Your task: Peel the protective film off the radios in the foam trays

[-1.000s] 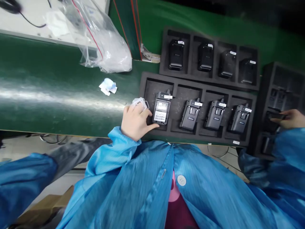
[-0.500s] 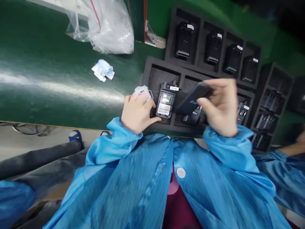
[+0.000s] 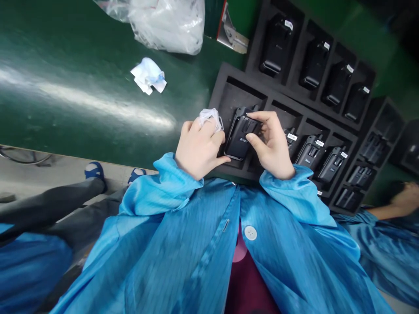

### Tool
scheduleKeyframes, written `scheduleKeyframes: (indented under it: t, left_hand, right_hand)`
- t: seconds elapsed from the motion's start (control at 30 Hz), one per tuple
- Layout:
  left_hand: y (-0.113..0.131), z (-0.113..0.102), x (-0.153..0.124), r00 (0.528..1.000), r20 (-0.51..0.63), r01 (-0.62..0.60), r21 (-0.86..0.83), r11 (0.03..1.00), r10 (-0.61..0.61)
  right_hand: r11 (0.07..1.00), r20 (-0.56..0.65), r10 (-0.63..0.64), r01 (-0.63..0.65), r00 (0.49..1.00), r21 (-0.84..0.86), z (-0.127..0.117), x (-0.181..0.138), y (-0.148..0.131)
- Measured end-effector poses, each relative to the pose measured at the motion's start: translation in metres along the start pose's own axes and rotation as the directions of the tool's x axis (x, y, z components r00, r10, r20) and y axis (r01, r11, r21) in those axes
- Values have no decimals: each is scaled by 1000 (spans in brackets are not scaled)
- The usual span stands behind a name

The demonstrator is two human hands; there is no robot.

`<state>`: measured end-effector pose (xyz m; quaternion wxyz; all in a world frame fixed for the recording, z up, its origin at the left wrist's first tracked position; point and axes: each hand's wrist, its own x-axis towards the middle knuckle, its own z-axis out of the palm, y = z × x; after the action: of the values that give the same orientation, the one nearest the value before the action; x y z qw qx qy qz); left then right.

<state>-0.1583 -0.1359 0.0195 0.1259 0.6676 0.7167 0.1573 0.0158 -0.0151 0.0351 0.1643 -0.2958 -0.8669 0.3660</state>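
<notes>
A black handheld radio (image 3: 240,138) lies back-up in the leftmost pocket of the near black foam tray (image 3: 229,89). My right hand (image 3: 273,146) grips its top and right side, fingers curled over the clip. My left hand (image 3: 199,148) rests at the radio's left edge with the thumb against it, and holds a crumpled piece of white film (image 3: 209,117) in its fingers. Two more radios (image 3: 313,149) (image 3: 332,163) sit in the pockets to the right.
A second foam tray (image 3: 356,65) behind holds several black radios, and a third tray (image 3: 389,117) stands at the right. A clear plastic bag (image 3: 170,22) and crumpled paper (image 3: 149,76) lie on the green belt (image 3: 65,91). A co-worker's hand (image 3: 406,196) is at far right.
My right hand came in from the right with a black back piece and set it onto the open radio; the radio's labelled inside is now covered. My left hand stayed beside it.
</notes>
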Motion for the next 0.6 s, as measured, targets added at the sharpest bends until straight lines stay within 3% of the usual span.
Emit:
scheduleKeyframes:
  t: [0.23,0.6]
  left_hand:
    - [1,2,-2,1000,-3,5,-9,1000,-5]
    - [2,1,-1,1000,-26,13,3,1000,-13]
  right_hand:
    - [920,-76,-28,-4,997,-391,8,-6,1]
    - [833,-71,-64,14,995,-553,23,-17,-2]
